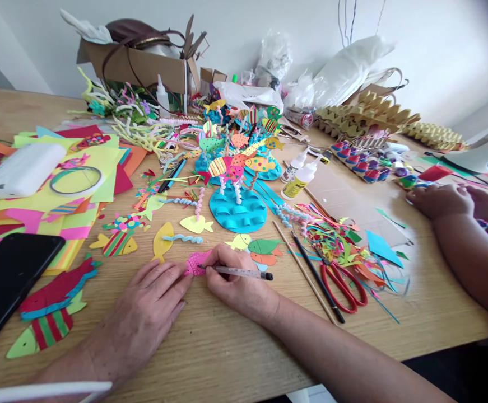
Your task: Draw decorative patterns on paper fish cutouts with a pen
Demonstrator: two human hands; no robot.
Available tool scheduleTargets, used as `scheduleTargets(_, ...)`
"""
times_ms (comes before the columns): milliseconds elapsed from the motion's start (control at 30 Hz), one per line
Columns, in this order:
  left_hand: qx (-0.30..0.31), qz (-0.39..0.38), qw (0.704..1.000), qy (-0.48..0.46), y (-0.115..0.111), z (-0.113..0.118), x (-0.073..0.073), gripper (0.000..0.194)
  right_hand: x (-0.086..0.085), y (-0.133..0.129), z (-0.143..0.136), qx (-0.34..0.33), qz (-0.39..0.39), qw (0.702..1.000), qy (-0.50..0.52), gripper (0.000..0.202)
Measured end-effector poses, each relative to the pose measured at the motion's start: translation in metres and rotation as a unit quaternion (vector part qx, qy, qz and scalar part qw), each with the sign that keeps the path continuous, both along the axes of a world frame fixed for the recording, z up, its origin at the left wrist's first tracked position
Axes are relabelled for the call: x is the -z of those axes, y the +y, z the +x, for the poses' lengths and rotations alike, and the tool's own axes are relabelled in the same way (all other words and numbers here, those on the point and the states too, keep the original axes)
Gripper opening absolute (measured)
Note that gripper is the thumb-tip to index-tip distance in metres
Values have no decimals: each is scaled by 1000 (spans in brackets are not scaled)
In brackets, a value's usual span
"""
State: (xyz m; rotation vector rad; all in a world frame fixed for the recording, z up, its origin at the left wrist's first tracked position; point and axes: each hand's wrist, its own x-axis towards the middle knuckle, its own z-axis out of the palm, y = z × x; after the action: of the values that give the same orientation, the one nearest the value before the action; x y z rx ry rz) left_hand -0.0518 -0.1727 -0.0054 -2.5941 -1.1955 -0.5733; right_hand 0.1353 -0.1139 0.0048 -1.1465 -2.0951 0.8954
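Observation:
A small pink paper fish (194,263) with dark scale marks lies on the table between my hands. My right hand (235,282) is closed round a clear gel pen (244,272) with a black end, its tip touching the fish. Stretched flat on the wood, my left hand (153,302) rests its fingertips at the fish's left edge. Just beyond are a yellow paper fish (163,242) with a blue curled pipe cleaner and a paler yellow fish (195,224). Green and orange paper fish (264,246) lie past my right knuckles.
Red-handled scissors (344,285), a black pencil (317,277) and a wooden stick (305,271) lie to the right, near paper scraps. Glue bottles (300,180) stand behind a blue base (237,210). A phone (14,280) is at left; another person's arms (462,235) rest at right.

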Motion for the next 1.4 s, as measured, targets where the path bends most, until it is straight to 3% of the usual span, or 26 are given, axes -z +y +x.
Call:
scheduleTargets(267,-6,-14,1000,-2,0,0,-1,34,1,2,1,7,-18,998,54,9)
scheduleTargets(1000,-4,-15,1000,-6,0,0,-1,35,-1,0,3,-5,8,1000,10,10)
scheduleTargets(1400,-5,-15,1000,3,0,0,0,35,0,1,3,-8,-23,999,33,8)
